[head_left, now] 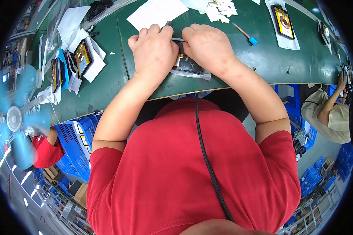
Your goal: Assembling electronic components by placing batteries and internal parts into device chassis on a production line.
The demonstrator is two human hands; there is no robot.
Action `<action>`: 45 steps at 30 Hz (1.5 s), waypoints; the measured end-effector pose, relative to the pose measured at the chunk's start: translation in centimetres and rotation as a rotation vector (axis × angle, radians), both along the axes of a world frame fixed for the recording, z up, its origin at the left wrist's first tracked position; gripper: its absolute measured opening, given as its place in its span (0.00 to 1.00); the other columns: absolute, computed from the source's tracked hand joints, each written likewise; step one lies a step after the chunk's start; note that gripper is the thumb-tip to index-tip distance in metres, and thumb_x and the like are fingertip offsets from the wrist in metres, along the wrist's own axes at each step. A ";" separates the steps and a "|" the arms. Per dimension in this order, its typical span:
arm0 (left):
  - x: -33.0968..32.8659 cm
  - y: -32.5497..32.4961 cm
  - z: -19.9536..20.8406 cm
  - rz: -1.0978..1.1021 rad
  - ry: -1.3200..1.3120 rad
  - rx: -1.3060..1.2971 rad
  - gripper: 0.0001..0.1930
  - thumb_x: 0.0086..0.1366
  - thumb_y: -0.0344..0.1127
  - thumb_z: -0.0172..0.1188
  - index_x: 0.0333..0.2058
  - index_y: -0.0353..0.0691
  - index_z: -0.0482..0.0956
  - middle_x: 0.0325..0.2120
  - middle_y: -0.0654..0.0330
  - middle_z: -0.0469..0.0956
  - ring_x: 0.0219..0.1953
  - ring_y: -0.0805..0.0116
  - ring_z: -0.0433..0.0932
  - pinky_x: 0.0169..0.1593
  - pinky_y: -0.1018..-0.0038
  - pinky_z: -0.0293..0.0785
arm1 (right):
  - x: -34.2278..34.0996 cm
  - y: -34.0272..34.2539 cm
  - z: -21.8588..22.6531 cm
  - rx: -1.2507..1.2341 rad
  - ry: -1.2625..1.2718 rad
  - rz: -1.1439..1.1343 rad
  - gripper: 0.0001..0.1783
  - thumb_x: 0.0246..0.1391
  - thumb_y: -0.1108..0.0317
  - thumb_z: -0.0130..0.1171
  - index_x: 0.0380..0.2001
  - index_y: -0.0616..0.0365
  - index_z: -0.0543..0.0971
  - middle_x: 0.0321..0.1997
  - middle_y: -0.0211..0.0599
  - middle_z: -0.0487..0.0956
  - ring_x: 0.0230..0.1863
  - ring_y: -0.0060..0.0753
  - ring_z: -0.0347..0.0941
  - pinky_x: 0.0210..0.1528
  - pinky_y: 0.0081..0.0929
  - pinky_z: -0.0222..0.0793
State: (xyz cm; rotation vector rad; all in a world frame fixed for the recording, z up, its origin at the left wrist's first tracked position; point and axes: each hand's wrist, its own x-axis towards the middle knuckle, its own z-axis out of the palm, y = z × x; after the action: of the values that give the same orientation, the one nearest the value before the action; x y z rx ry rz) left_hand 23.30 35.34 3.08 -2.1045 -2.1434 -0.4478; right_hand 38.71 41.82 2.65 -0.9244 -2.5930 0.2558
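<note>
An opened phone-like device [190, 64] lies on a white sheet [202, 76] at the near edge of the green bench. Its inside is dark, with an orange and white ribbon piece showing by my left thumb. My left hand [155, 51] closes on the device's left side, fingers curled. A dark stub [168, 24] pokes out beyond those fingers; its kind is hidden. From the other side, my right hand [208, 47] grips the far right part, thumb bent inward and fingertips out of sight. The far edge of the device is mostly covered by both hands.
White paper [157, 12] and a heap of white scraps [220, 9] lie beyond my hands. A blue-tipped screwdriver [250, 38] rests to the right, near a phone with a lit-looking screen [283, 22]. Several devices [82, 58] lean at left. A fan [14, 118] spins beside blue crates [72, 147].
</note>
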 end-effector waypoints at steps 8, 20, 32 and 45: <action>-0.5 0.0 0.1 -0.003 -0.058 -0.048 0.07 0.52 0.33 0.61 0.30 0.40 0.80 0.30 0.56 0.77 0.38 0.55 0.77 0.47 0.56 0.63 | -0.9 0.2 0.9 0.108 -0.149 0.072 0.05 0.43 0.67 0.62 0.24 0.55 0.82 0.26 0.38 0.82 0.31 0.36 0.82 0.35 0.31 0.78; -0.1 -0.2 0.7 0.026 -0.049 -0.077 0.08 0.52 0.33 0.64 0.32 0.41 0.81 0.31 0.58 0.78 0.41 0.55 0.78 0.50 0.55 0.64 | -1.8 0.3 2.2 0.153 -0.253 0.196 0.02 0.41 0.69 0.61 0.20 0.53 0.81 0.22 0.36 0.80 0.28 0.35 0.81 0.30 0.30 0.76; -2.0 -0.6 -0.6 0.020 -0.263 -0.037 0.07 0.54 0.36 0.68 0.30 0.43 0.82 0.29 0.62 0.79 0.40 0.59 0.78 0.54 0.56 0.63 | -1.4 1.6 1.9 0.115 -0.314 0.246 0.04 0.43 0.70 0.61 0.22 0.54 0.84 0.26 0.40 0.84 0.32 0.39 0.83 0.34 0.33 0.78; -2.2 -0.9 -0.4 -0.019 -0.169 -0.090 0.07 0.56 0.36 0.66 0.34 0.44 0.81 0.33 0.61 0.79 0.45 0.59 0.77 0.60 0.49 0.58 | -2.8 1.2 2.4 0.102 -0.387 0.241 0.05 0.42 0.69 0.62 0.22 0.54 0.86 0.25 0.38 0.84 0.31 0.38 0.83 0.34 0.33 0.78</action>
State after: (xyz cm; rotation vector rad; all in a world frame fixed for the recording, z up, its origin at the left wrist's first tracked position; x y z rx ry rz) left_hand 21.14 34.39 2.70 -2.2103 -2.2760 -0.5596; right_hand 35.88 43.07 5.06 -0.6784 -3.0445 0.0040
